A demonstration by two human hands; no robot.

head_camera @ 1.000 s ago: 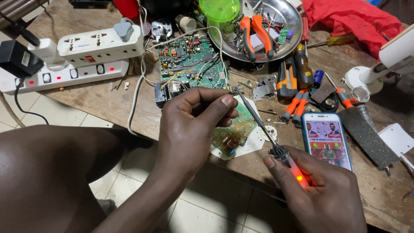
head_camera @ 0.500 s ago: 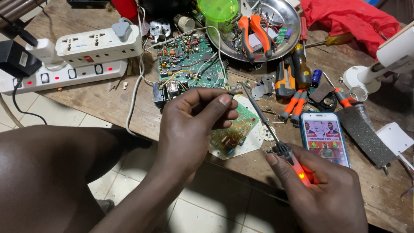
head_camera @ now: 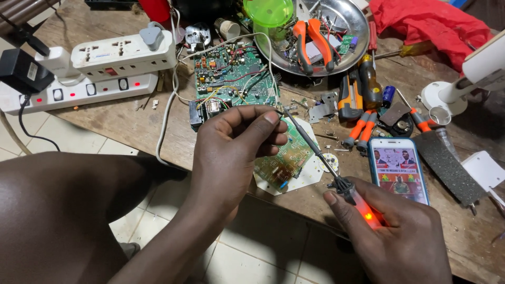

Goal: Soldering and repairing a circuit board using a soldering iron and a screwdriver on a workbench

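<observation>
My right hand (head_camera: pixel 400 239) grips the soldering iron (head_camera: pixel 336 176) by its glowing handle, tip raised toward my left hand (head_camera: pixel 234 147). My left hand pinches a thin solder wire (head_camera: pixel 278 109) between thumb and forefinger, over the small green circuit board (head_camera: pixel 288 158) at the desk (head_camera: pixel 121 118) edge. Farther back lie a phone (head_camera: pixel 398 168), a bigger circuit board (head_camera: pixel 231 73) and a metal bowl (head_camera: pixel 352 21) holding orange pliers (head_camera: pixel 311 39).

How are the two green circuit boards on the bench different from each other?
The far circuit board is rectangular, crowded with parts and coloured wires, and lies untouched. The near circuit board sits on a white many-sided plate, looks flatter, and lies just below the left hand and the soldering iron. Both are green and lie on the wooden bench.
</observation>
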